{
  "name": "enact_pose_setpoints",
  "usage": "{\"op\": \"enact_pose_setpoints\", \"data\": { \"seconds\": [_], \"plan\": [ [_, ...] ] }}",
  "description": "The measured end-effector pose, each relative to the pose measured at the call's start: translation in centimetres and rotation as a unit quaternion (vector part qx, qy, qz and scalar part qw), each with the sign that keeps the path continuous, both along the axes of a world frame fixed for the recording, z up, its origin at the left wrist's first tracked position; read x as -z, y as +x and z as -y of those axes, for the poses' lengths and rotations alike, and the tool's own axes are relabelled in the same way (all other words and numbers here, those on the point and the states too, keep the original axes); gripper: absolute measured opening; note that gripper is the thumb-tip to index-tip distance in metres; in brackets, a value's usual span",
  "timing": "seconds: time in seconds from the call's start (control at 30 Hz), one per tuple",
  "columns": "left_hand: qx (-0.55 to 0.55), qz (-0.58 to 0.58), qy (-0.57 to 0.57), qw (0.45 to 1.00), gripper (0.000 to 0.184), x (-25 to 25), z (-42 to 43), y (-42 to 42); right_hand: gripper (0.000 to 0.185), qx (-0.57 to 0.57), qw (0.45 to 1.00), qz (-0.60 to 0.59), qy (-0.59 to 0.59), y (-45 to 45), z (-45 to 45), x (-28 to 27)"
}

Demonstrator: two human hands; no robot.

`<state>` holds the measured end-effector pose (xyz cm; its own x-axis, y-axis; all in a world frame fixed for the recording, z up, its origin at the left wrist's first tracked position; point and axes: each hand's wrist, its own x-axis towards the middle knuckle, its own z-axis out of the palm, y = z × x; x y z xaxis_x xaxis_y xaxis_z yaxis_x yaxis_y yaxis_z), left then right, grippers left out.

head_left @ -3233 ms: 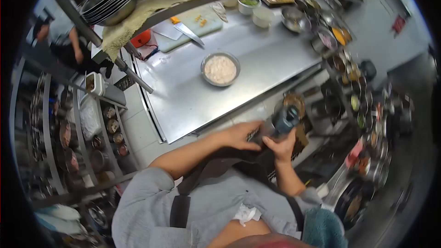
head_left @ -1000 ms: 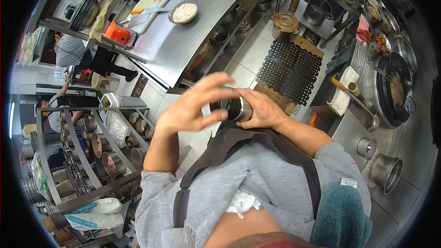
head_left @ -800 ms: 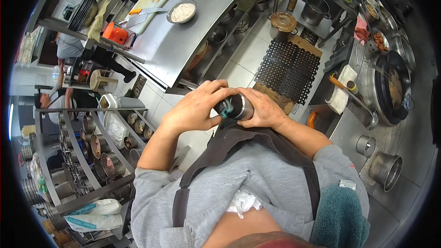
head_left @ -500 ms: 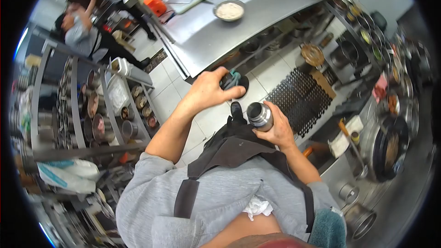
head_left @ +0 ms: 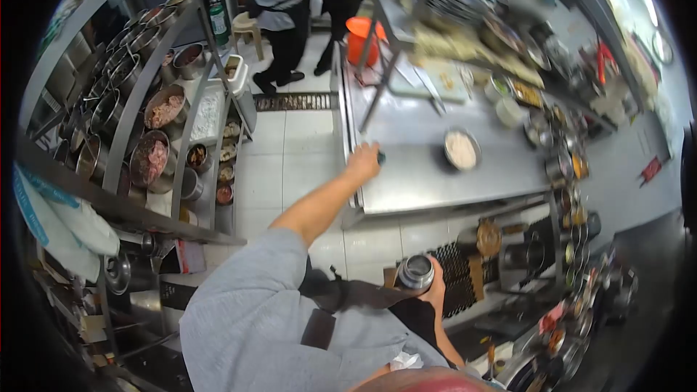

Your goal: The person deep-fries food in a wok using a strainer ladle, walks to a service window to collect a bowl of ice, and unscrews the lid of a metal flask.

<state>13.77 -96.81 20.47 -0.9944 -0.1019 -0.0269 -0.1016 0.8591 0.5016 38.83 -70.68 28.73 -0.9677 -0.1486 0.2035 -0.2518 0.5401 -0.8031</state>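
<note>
My left hand (head_left: 364,162) reaches to the near left corner of the steel table (head_left: 406,178), its fingers closed on a dark lid (head_left: 380,157) that is mostly hidden by them. Close to my apron, my right hand (head_left: 434,284) is wrapped round a steel flask (head_left: 416,273) with its open mouth facing up. A metal bowl of pale food (head_left: 462,149) rests on the table to the right of my left hand.
A cutting board (head_left: 435,81) with a knife (head_left: 428,88) lies at the table's far side, beside an orange container (head_left: 361,42). Two people (head_left: 282,18) stand beyond. A rack of food pots (head_left: 161,107) is on the left; a perforated mat (head_left: 451,276) lies on the floor.
The lid has come off the flask, and my left hand has carried it away to the table's corner. My right hand still holds the flask. The view has turned left.
</note>
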Motion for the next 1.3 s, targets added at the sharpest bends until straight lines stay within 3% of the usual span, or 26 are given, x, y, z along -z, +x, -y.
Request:
{"op": "enact_pose_setpoints", "data": {
  "seconds": [0.07,0.17,0.23,0.33,0.37,0.43,0.67,0.77,0.9,1.0,1.07,1.1,1.17,1.23,1.3],
  "plan": [
    [0.070,-0.047,0.069,0.994,0.072,3.8,2.8,-1.4,0.091,-0.008,0.999,-0.034,0.021,-3.3,5.1,-1.7],
    [0.088,-0.143,0.190,0.967,0.069,2.6,9.4,2.9,0.089,-0.055,0.998,0.000,-0.012,-7.7,13.2,-4.5],
    [0.083,-0.103,0.204,0.970,0.065,4.7,15.3,6.6,0.086,-0.091,0.994,0.041,-0.036,-9.8,18.6,-7.0],
    [0.051,0.103,0.137,0.984,0.057,11.5,25.3,13.3,0.086,-0.133,0.987,0.052,-0.068,-13.4,23.8,-6.6],
    [-0.005,0.256,0.096,0.962,0.058,12.0,27.9,14.8,0.086,-0.140,0.986,0.051,-0.074,-14.5,25.2,-6.0],
    [-0.031,0.315,0.069,0.946,0.054,10.1,32.0,16.9,0.087,-0.181,0.975,0.058,-0.113,-16.6,27.8,-5.0],
    [-0.116,0.196,0.163,0.960,0.054,5.9,40.4,6.5,0.088,-0.212,0.968,0.026,-0.130,-23.3,34.9,-4.0],
    [-0.051,0.144,0.167,0.974,0.052,3.9,43.3,-0.3,0.088,-0.200,0.964,0.045,-0.168,-26.3,37.3,-3.7],
    [-0.068,0.142,0.217,0.963,0.051,1.0,47.5,-9.0,0.086,-0.158,0.969,0.041,-0.185,-31.4,40.0,-2.8],
    [-0.077,0.092,0.128,0.984,0.048,8.1,52.6,-13.1,0.086,-0.129,0.973,0.056,-0.182,-36.4,41.9,-1.4],
    [-0.072,0.202,-0.043,0.976,0.046,16.2,57.0,-13.1,0.086,-0.134,0.976,0.044,-0.164,-40.0,43.9,-2.3],
    [-0.030,0.319,-0.098,0.942,0.045,14.5,57.3,-12.5,0.086,-0.135,0.976,0.046,-0.167,-42.0,45.0,-2.1],
    [-0.014,0.408,-0.088,0.908,0.045,15.2,58.2,-10.8,0.085,-0.153,0.976,0.022,-0.155,-45.6,46.5,-1.7],
    [-0.008,0.355,-0.015,0.935,0.044,18.3,60.3,-8.4,0.083,-0.183,0.973,0.015,-0.140,-49.1,49.2,-3.4],
    [-0.069,0.387,0.023,0.919,0.045,18.6,61.1,-7.1,0.081,-0.206,0.973,0.017,-0.105,-52.1,51.5,-4.9]
  ]
}}
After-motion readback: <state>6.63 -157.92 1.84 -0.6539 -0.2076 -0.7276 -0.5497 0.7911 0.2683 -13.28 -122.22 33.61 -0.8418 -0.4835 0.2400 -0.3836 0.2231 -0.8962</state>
